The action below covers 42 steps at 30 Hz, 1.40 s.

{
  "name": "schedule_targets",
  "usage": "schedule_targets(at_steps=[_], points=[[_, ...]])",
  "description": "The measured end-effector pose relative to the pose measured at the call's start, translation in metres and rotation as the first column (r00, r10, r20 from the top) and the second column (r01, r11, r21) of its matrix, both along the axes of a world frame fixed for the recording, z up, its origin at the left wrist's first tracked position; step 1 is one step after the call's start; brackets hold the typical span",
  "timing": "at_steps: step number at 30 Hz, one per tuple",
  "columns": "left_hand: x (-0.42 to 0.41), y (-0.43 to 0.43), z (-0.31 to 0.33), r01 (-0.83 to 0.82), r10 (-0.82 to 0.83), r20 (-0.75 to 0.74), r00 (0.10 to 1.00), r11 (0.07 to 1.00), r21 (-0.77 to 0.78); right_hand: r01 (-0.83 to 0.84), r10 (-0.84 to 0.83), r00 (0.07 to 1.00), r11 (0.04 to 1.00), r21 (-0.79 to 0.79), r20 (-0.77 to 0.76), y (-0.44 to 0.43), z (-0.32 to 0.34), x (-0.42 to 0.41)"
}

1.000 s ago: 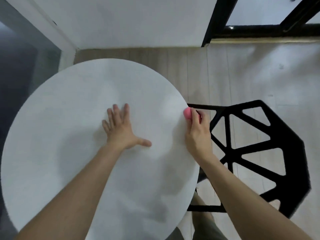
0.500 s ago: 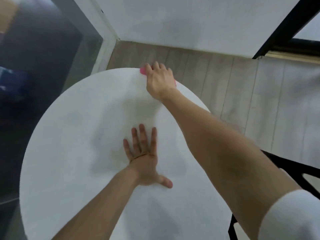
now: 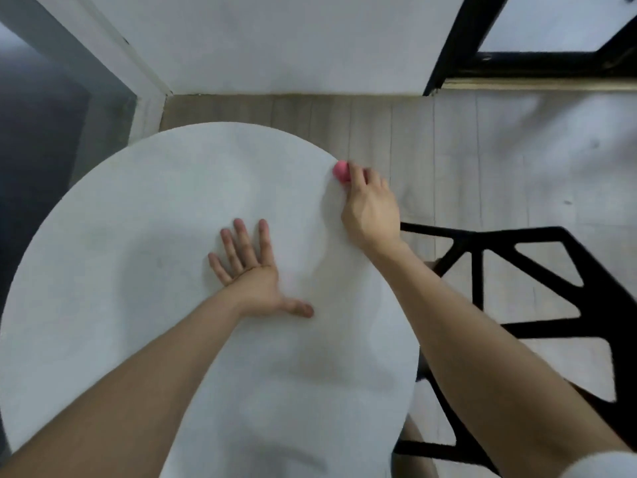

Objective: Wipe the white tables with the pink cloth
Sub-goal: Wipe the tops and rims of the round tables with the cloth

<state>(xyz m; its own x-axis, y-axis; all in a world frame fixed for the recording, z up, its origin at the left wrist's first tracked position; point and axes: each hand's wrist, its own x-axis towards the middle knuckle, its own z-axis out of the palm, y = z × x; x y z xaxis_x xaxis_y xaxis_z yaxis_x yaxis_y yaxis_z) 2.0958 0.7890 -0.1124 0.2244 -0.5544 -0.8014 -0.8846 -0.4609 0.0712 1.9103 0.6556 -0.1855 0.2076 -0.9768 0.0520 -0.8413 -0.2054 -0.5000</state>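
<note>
With the fingers (image 3: 358,175) of the right hand (image 3: 370,208) curled tight, grips the pink cloth (image 3: 341,171). Holds it bunched into a small ball, right at the far right edge of the round white bench (image 3: 138,236). Shows only a little pink past the thumb and knuckles, and hides the rest inside the hand. Reaches in from the lower right with a bare arm, crossing over the side of the bench.

Lays the left hand (image 3: 251,270) flat near the middle of the bench, palm down. Spreads those fingers (image 3: 263,236) out straight, with the thumb stuck out to the right. Holds nothing there. Rests well apart from the cloth.

Stands on a pale wood floor (image 3: 482,150). Has a black chair (image 3: 606,291) just beside it on the right, with open gaps between the bars. Meets a white wall (image 3: 275,39) at the far side of the floor, with a black frame (image 3: 453,53) to the right of that wall. Looks a bit blurry all over.
</note>
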Motion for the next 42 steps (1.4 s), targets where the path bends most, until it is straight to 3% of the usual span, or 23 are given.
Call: schedule_targets(at_steps=[5,7,10,12,15,19,22,26,29,34,37,40,42], points=[[0.004,0.000,-0.002,0.090,-0.087,0.048,0.995,0.995,-0.051,0.364,-0.366,0.931,0.928,-0.077,-0.007,0.120,-0.002,-0.050],[0.007,0.012,-0.007,0.073,-0.065,0.049,0.997,0.978,-0.195,0.482,-0.483,0.876,0.874,-0.059,-0.002,0.180,0.003,-0.058],[0.005,0.068,-0.024,0.109,-0.080,0.080,0.994,0.857,-0.503,0.586,-0.588,0.808,0.809,0.049,0.033,0.277,0.007,-0.064],[-0.002,0.131,-0.026,0.215,-0.208,0.073,0.975,0.823,-0.526,0.581,-0.578,0.814,0.803,0.135,-0.062,0.340,0.012,-0.061],[-0.008,0.230,-0.003,0.201,-0.307,-0.150,0.940,0.851,-0.485,0.528,-0.551,0.834,0.785,0.324,-0.026,0.416,0.049,-0.058],[-0.002,0.322,0.040,-0.010,-0.196,-0.509,0.838,0.927,-0.374,0.336,-0.487,0.866,0.735,0.589,0.114,0.471,0.122,-0.066],[-0.001,0.346,0.072,-0.229,0.001,-0.661,0.750,0.938,-0.259,0.132,-0.359,0.890,0.791,0.597,0.279,0.472,0.173,-0.054],[0.003,0.341,0.129,-0.475,0.122,-0.826,0.551,0.859,-0.189,-0.163,-0.075,0.887,0.872,0.461,0.456,0.442,0.239,-0.029],[0.012,0.326,0.171,-0.557,0.034,-0.846,0.532,0.766,-0.320,-0.290,0.078,0.867,0.881,0.373,0.491,0.414,0.281,-0.018],[0.015,0.299,0.223,-0.555,-0.093,-0.716,0.692,0.566,-0.610,-0.424,0.275,0.835,0.873,0.239,0.477,0.373,0.325,-0.012],[0.003,0.282,0.246,-0.575,-0.089,-0.674,0.733,0.448,-0.685,-0.489,0.354,0.799,0.853,0.181,0.487,0.353,0.345,-0.019],[-0.017,0.269,0.264,-0.650,-0.086,-0.740,0.667,0.418,-0.635,-0.403,0.301,0.795,0.911,0.088,0.527,0.337,0.360,-0.029],[-0.035,0.262,0.276,-0.691,-0.060,-0.750,0.659,0.345,-0.635,-0.269,0.228,0.818,0.963,0.001,0.529,0.329,0.364,-0.035]])
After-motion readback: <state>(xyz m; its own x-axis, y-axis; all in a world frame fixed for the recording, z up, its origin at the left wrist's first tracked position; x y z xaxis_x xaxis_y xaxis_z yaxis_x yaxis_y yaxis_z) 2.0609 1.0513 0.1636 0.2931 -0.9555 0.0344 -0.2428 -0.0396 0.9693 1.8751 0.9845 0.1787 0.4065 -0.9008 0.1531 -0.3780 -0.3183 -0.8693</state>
